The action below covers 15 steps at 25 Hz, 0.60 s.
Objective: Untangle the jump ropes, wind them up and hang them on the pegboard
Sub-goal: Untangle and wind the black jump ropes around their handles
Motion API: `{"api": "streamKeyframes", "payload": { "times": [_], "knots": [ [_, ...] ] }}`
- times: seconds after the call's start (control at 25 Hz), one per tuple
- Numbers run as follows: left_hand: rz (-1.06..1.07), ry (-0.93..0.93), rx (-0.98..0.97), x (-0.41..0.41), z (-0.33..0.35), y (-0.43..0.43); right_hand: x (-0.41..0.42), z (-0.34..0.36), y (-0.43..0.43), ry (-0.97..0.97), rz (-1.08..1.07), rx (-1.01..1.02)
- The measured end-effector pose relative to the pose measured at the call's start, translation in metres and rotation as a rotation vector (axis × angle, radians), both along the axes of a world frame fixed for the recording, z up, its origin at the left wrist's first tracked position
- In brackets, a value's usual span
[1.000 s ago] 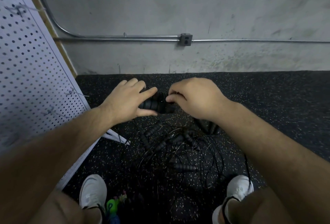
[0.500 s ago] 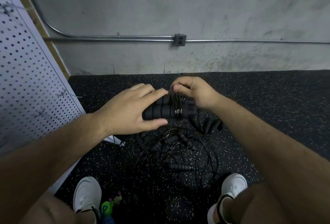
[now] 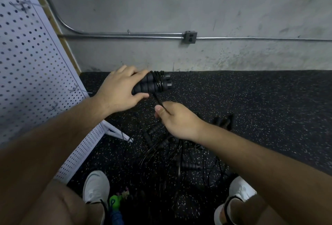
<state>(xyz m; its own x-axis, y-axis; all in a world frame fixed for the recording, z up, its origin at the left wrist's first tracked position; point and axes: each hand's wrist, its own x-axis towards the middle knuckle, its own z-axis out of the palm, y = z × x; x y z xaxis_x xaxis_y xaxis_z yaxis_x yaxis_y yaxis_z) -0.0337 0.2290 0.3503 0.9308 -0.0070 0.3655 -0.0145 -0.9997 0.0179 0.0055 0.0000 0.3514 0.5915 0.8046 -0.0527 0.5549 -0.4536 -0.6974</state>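
Left grip point(image 3: 122, 88) hides the handles' point(image 3: 152, 85) ends; right grip point(image 3: 177, 120) pinches the cord point(image 3: 159, 100).

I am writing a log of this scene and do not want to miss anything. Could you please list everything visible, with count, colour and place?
floor: one, black with light speckles, lower half
wall: one, grey concrete, behind
pegboard: one, white, at left
hooks: at least three, metal, on the pegboard
conduit: one, metal, along the wall
outlet box: one, grey, on the conduit
handles: two, black, held side by side, centre
cord: one, black, wound round the handles, then running down
tangled jump ropes: count unclear, black, on the floor
green object: one, bottom edge, unclear
shoes: two, white, bottom
left hand: grips the handles
right hand: pinches the cord
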Motion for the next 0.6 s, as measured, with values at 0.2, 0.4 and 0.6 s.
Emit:
{"api": "streamKeyframes", "payload": {
  "times": [0.2, 0.4, 0.6],
  "knots": [
    [-0.014, 0.08, 0.063, 0.004, -0.015, 0.012, 0.006, 0.045, -0.013, -0.36, 0.022, -0.139],
    [-0.19, 0.136, 0.003, -0.001, -0.019, -0.01, 0.04, 0.051, -0.022, -0.79, -0.035, -0.143],
    [-0.367, 0.161, -0.123, -0.016, -0.01, -0.046, 0.078, 0.043, -0.033, -0.76, -0.015, -0.092]
  ]
}}
